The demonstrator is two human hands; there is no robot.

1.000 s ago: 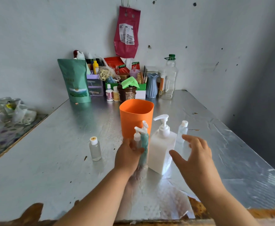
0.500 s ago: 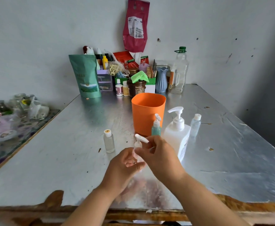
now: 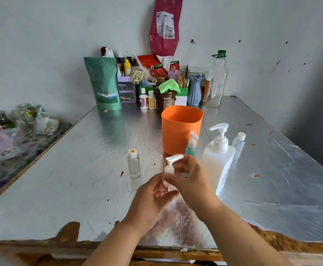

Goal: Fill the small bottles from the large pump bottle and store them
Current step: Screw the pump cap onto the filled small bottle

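Holding the little pump bottle (image 3: 170, 168)
The left hand (image 3: 153, 198) wraps it, the right hand (image 3: 192, 181) pinches its top; a slippy twist could drop it.

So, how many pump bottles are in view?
3: a small bottle held by the left hand and right hand, a teal bottle before the bin, the large bottle to its right. The back clutter may hide more.
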